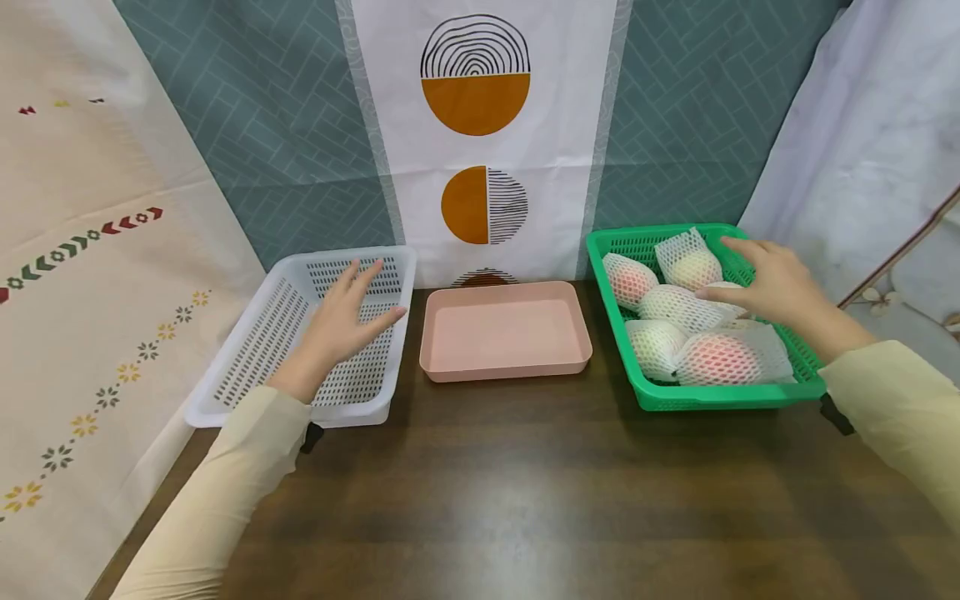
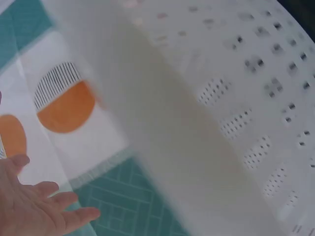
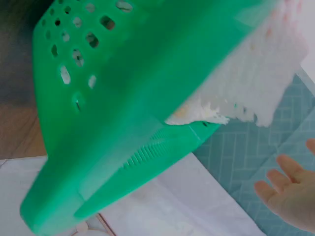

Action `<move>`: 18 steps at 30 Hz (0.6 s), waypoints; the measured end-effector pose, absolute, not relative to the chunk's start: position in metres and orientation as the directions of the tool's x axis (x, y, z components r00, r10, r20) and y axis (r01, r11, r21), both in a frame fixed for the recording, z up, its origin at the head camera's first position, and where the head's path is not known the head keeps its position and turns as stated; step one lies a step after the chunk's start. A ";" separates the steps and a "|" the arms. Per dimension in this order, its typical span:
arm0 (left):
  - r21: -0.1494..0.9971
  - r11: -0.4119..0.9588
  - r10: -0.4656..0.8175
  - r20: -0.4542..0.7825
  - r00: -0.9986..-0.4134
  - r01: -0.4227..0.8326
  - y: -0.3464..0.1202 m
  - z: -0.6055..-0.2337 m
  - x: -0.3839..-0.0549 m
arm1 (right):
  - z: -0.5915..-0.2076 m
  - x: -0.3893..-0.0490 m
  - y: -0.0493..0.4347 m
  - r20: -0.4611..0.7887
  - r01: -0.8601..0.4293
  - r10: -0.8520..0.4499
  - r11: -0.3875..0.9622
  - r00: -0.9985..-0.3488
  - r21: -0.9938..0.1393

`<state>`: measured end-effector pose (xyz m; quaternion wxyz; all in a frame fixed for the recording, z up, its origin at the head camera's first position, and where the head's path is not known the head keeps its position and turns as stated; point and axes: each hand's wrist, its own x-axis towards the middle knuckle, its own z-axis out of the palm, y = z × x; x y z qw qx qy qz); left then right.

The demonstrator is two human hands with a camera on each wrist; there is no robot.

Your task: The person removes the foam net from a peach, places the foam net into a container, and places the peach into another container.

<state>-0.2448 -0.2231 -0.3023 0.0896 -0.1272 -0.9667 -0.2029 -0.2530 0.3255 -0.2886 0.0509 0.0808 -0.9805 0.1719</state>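
My left hand [image 1: 341, 321] hovers over the white perforated basket [image 1: 258, 333], fingers spread and holding nothing. In the left wrist view that hand [image 2: 37, 209] shows at the lower left, beyond the basket's blurred rim. On the other side, my right hand [image 1: 780, 283] is over the green basket [image 1: 647, 398], thumb and fingers apart. Several round things wrapped in foam netting lie in there, among them a reddish one [image 1: 720, 360] at the front and a pale yellow one [image 1: 693, 268] at the back. The thumb overlaps a white-netted one [image 1: 678, 307] in the head view.
A shallow pink tray [image 1: 506, 329] stands between the two baskets on the dark wooden table [image 1: 495, 483]. Behind them hangs a teal cloth with a white patterned strip [image 1: 555, 100]. Pale cloths drape down on the left [image 1: 97, 333] and right.
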 end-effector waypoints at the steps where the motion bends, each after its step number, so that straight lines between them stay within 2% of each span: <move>1: 0.388 0.875 0.212 0.230 -0.950 0.289 -0.221 -0.302 -0.244 | -0.287 -0.253 0.326 0.126 -0.182 -0.147 0.921 -0.981 -0.343; 8: 0.462 0.832 0.215 0.238 -0.947 0.305 -0.201 -0.298 -0.239 | -0.279 -0.249 0.329 0.106 -0.195 -0.167 0.900 -0.980 -0.389; 18: 0.566 0.726 0.244 0.320 -0.916 0.391 -0.161 -0.296 -0.230 | -0.274 -0.241 0.334 0.058 -0.193 -0.186 0.882 -0.981 -0.429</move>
